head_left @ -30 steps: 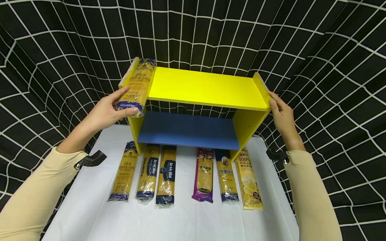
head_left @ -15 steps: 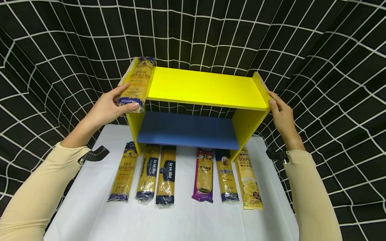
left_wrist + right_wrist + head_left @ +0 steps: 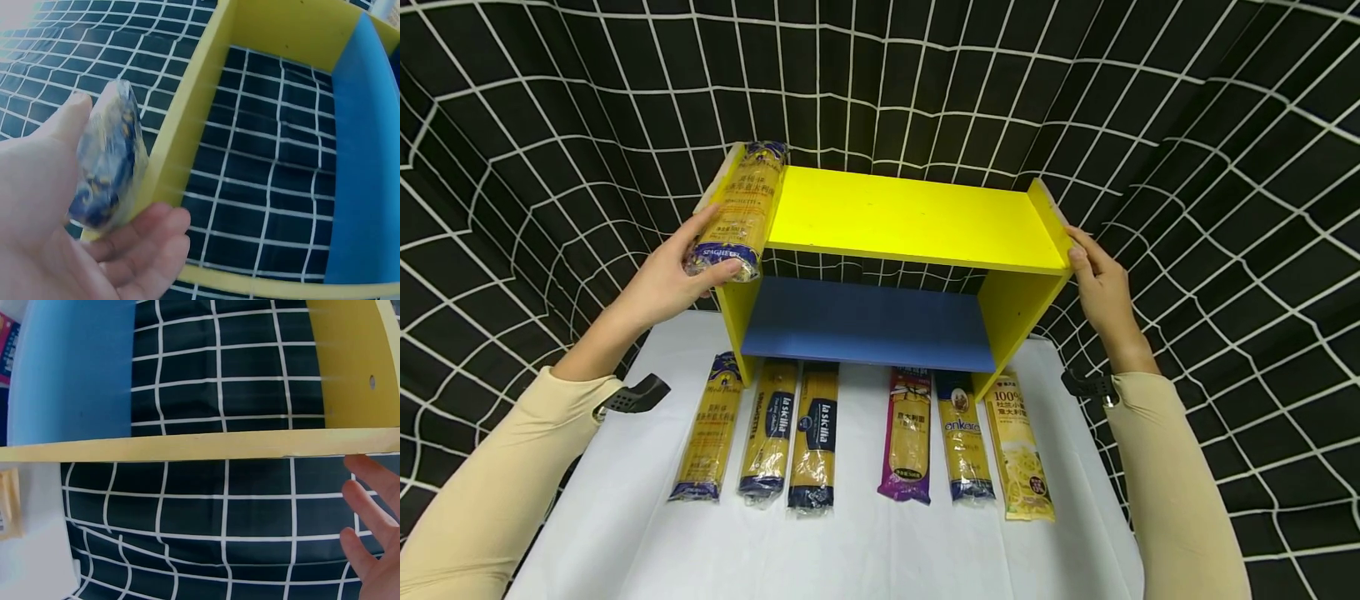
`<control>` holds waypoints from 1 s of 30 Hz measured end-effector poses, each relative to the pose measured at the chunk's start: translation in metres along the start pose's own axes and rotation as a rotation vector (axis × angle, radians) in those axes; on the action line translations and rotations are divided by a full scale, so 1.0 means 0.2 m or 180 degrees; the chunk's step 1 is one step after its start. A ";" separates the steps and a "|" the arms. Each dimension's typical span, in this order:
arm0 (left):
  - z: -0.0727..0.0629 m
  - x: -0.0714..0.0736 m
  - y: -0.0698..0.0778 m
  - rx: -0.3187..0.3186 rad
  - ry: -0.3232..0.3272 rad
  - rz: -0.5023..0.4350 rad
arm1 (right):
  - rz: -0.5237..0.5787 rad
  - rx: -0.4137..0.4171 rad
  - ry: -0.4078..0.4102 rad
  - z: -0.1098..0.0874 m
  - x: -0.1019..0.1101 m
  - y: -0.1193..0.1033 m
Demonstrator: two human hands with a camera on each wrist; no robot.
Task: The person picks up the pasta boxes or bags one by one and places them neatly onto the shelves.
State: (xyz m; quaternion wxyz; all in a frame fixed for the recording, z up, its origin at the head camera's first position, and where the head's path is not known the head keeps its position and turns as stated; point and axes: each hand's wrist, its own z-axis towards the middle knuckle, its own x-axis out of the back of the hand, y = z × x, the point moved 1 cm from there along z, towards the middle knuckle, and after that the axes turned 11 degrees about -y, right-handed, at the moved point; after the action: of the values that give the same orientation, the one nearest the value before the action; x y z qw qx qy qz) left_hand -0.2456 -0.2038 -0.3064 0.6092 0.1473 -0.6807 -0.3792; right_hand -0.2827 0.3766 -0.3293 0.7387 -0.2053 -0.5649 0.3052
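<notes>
A spaghetti pack [image 3: 741,204] with blue ends lies lengthwise on the yellow top shelf [image 3: 895,218], along its left side panel. Its near end sticks out past the shelf's front edge. My left hand [image 3: 662,271] holds that end, thumb across the front and fingers on the left. In the left wrist view the blue, crinkled end of the pack [image 3: 112,156] sits between thumb and fingers, the fingertips close to the yellow panel. My right hand [image 3: 1103,287] touches the right side panel [image 3: 1049,221] near its front edge. Its fingers [image 3: 369,509] look extended and relaxed in the right wrist view.
Below is a blue shelf [image 3: 868,321]. On the white tablecloth [image 3: 857,550] several pasta packs lie in a row: a matching spaghetti pack [image 3: 706,433], two la sicilia packs [image 3: 812,437], a purple pack [image 3: 907,442], an ankara pack [image 3: 966,442] and a yellow pack [image 3: 1021,454].
Over the last second the spaghetti pack has slid slightly farther back on the top shelf, my left hand moving with it. My right hand has kept its place on the right panel.
</notes>
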 end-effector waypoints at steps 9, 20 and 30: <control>-0.13 -0.06 -0.15 -0.0405 0.0388 -0.0029 | 0.0012 0.0012 0.0009 0.00 0.00 0.00; -0.20 -0.25 -0.48 -0.0318 0.0508 -0.0145 | 0.0071 -0.0046 -0.0002 0.00 0.01 0.00; -0.27 -0.70 -0.97 0.0418 -0.0164 0.0217 | 0.0090 -0.0023 0.0001 0.00 0.00 -0.01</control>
State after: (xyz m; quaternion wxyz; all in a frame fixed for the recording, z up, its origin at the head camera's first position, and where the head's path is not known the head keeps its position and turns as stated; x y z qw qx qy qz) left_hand -0.2157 -0.2580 -0.5434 0.5931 0.1539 -0.7242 -0.3164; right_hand -0.2821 0.3755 -0.3283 0.7336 -0.2160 -0.5629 0.3135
